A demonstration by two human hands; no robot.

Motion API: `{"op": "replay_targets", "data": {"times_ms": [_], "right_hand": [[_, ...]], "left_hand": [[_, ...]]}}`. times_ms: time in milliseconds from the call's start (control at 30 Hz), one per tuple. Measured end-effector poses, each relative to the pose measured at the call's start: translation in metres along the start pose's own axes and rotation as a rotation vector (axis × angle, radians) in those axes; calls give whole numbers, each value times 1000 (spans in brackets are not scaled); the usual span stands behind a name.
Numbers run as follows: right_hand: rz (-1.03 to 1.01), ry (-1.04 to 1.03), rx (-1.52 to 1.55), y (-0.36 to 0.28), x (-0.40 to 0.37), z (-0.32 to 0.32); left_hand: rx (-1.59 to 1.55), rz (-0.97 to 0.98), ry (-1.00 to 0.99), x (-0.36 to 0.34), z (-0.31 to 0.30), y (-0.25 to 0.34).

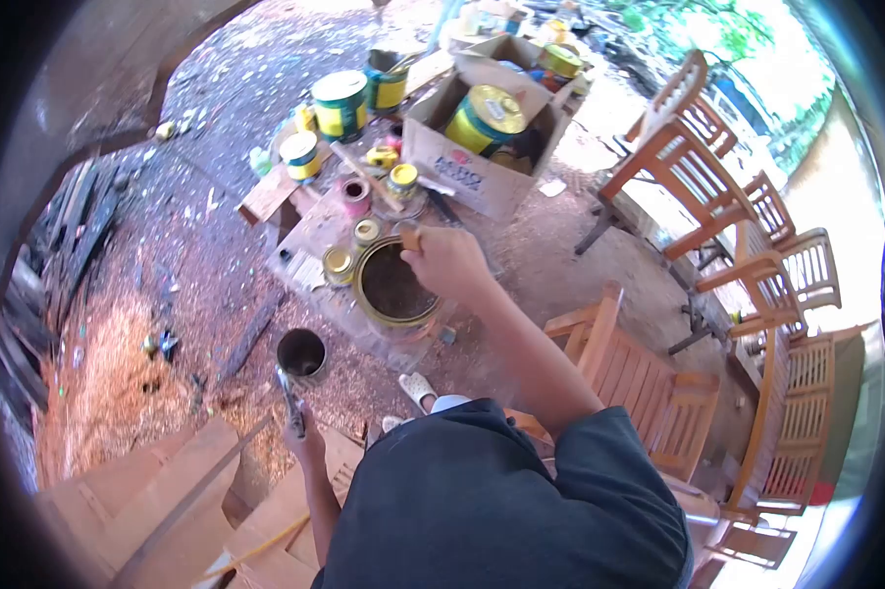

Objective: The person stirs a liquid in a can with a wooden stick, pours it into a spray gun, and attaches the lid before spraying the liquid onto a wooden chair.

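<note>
Right hand (449,263) holds a short stick (410,236) in its grip, upright over an open can (362,292); left hand (305,442) has its grip closed on the handle of a cup (301,353), which points forward.

paint can (361,285): glossy metal | chair (649,383): smooth wood | box (457,172): matt cardboard

Daylight from far right, blown out there; near left shaded. Strong fisheye warp, dark vignette, soft edges.
</note>
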State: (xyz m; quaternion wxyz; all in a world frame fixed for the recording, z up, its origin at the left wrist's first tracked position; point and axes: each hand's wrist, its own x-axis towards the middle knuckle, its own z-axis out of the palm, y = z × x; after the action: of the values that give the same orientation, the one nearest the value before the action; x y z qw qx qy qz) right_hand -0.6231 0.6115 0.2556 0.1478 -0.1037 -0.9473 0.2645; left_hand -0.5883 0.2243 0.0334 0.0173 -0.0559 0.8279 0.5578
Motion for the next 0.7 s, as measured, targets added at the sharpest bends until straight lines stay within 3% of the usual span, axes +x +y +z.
{"op": "replay_targets", "data": {"times_ms": [200,333,467,600,700], "right_hand": [[127,53,351,8,2,13],[101,102,-19,11,2,2],[185,-26,346,24,-1,19],[105,130,214,35,7,20],[110,122,54,27,7,-1]], "left_hand": [[-34,-5,17,-8,-3,23],[20,15,16,-12,-10,25],[35,-8,36,-14,-11,23],[48,-116,-47,-15,-17,14],[77,-8,7,-17,-14,21]]}}
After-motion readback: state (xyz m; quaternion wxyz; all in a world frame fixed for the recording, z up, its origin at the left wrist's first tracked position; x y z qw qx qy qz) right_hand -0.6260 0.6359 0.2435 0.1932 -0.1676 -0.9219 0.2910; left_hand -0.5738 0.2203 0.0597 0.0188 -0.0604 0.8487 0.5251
